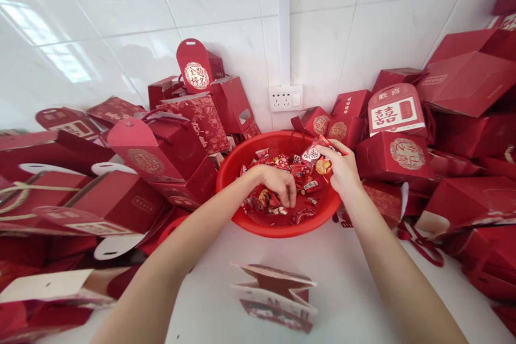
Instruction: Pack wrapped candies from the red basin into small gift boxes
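A red plastic basket with a perforated wall holds many small wrapped candies, mostly in red wrappers. Inside it, my left hand reaches down among them with its fingers curled together; whatever is between the fingertips is hidden. Over the basket's right rim, my right hand is closed on several wrapped candies, one with a clear window showing something golden. In front of the basket stands a small paper gift bag with its top open, touched by neither hand.
Red gift boxes are heaped on the left and on the right, close beside both arms. Behind the basket is a white tiled wall with a socket panel. Everything rests on a white tabletop.
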A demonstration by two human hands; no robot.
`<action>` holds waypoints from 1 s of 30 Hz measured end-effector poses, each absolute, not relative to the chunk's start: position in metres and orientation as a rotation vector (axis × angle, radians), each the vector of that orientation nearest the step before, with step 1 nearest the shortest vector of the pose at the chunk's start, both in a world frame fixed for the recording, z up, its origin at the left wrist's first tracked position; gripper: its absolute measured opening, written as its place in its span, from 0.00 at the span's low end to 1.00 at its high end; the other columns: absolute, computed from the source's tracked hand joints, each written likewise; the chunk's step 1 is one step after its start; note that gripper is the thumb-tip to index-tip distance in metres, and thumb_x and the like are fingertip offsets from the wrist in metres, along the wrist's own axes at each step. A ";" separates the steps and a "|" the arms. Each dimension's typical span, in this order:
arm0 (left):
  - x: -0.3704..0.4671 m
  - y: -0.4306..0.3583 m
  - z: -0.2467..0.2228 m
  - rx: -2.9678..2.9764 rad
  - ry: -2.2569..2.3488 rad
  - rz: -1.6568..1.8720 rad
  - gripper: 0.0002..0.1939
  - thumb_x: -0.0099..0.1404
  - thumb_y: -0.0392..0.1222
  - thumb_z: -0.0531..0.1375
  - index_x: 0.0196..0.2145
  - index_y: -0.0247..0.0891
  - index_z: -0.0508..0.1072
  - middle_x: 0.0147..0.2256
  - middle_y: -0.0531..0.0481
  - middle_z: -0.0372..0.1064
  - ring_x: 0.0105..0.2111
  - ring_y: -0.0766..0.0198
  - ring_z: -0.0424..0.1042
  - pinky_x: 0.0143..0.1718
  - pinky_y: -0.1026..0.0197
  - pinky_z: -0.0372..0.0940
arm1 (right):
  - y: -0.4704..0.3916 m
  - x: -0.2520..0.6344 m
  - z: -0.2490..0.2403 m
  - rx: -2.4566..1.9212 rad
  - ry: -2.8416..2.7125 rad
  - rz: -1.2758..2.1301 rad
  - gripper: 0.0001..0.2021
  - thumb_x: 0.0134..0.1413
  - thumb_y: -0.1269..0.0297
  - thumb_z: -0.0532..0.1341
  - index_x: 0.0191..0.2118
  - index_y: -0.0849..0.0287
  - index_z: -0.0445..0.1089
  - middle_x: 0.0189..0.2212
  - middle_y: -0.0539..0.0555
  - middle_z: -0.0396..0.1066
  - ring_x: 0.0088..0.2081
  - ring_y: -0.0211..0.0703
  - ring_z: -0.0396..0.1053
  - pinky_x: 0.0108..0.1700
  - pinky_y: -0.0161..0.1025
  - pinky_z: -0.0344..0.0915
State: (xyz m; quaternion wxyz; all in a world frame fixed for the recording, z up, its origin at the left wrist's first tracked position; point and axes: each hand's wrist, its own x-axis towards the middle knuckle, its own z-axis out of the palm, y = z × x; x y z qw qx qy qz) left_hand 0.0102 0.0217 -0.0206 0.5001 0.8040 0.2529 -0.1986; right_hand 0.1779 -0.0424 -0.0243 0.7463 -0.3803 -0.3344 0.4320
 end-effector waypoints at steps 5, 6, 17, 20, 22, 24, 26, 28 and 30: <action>0.012 0.025 -0.018 2.180 0.797 -0.176 0.15 0.59 0.32 0.59 0.40 0.33 0.83 0.38 0.49 0.81 0.34 0.65 0.75 0.38 0.68 0.67 | -0.044 0.177 -0.021 -0.840 -0.699 0.950 0.12 0.27 0.66 0.74 0.25 0.55 0.76 0.24 0.46 0.76 0.29 0.42 0.72 0.38 0.40 0.67; 0.012 0.026 -0.017 2.243 0.853 -0.122 0.16 0.60 0.31 0.58 0.42 0.32 0.82 0.39 0.48 0.81 0.36 0.65 0.75 0.39 0.68 0.66 | -0.045 0.176 -0.020 -0.840 -0.694 0.953 0.12 0.27 0.66 0.74 0.25 0.55 0.76 0.24 0.47 0.76 0.29 0.42 0.71 0.38 0.40 0.67; 0.032 0.001 -0.031 2.543 0.534 0.006 0.16 0.63 0.32 0.63 0.49 0.34 0.79 0.45 0.46 0.79 0.41 0.62 0.76 0.45 0.66 0.66 | -0.044 0.176 -0.020 -0.819 -0.688 0.960 0.11 0.27 0.65 0.74 0.24 0.55 0.76 0.23 0.46 0.75 0.28 0.40 0.70 0.36 0.38 0.66; 0.040 -0.010 -0.036 2.710 0.461 -0.094 0.18 0.64 0.34 0.63 0.52 0.37 0.77 0.50 0.44 0.75 0.44 0.60 0.75 0.43 0.65 0.66 | -0.045 0.176 -0.020 -0.822 -0.688 0.954 0.11 0.27 0.66 0.74 0.24 0.55 0.76 0.23 0.46 0.75 0.28 0.40 0.70 0.36 0.38 0.66; 0.043 -0.016 -0.036 2.832 0.502 -0.183 0.16 0.65 0.36 0.62 0.51 0.39 0.78 0.51 0.43 0.74 0.42 0.58 0.75 0.39 0.64 0.65 | -0.045 0.176 -0.020 -0.831 -0.682 0.948 0.12 0.26 0.66 0.74 0.24 0.56 0.77 0.23 0.45 0.75 0.28 0.40 0.70 0.36 0.37 0.66; 0.045 -0.021 -0.034 2.917 0.550 -0.272 0.13 0.66 0.38 0.62 0.48 0.39 0.80 0.49 0.43 0.74 0.38 0.58 0.75 0.35 0.62 0.64 | -0.045 0.176 -0.020 -0.828 -0.674 0.948 0.12 0.26 0.66 0.75 0.24 0.56 0.77 0.23 0.45 0.75 0.28 0.39 0.70 0.36 0.37 0.66; 0.046 -0.024 -0.031 2.961 0.573 -0.330 0.11 0.66 0.40 0.62 0.44 0.39 0.81 0.47 0.43 0.74 0.35 0.59 0.74 0.32 0.61 0.63 | -0.045 0.176 -0.020 -0.823 -0.666 0.953 0.12 0.26 0.66 0.75 0.24 0.56 0.77 0.23 0.45 0.75 0.28 0.39 0.70 0.35 0.36 0.65; 0.047 -0.025 -0.029 2.976 0.573 -0.352 0.10 0.65 0.40 0.63 0.42 0.38 0.82 0.47 0.43 0.74 0.33 0.60 0.72 0.29 0.61 0.61 | -0.046 0.176 -0.020 -0.822 -0.662 0.965 0.12 0.26 0.66 0.75 0.25 0.56 0.78 0.23 0.46 0.75 0.28 0.39 0.70 0.35 0.36 0.65; 0.047 -0.023 -0.027 2.967 0.558 -0.361 0.08 0.64 0.38 0.62 0.37 0.36 0.81 0.44 0.42 0.75 0.30 0.61 0.71 0.27 0.61 0.59 | -0.047 0.175 -0.019 -0.822 -0.657 0.976 0.12 0.26 0.65 0.76 0.25 0.57 0.78 0.23 0.46 0.76 0.28 0.39 0.70 0.35 0.36 0.66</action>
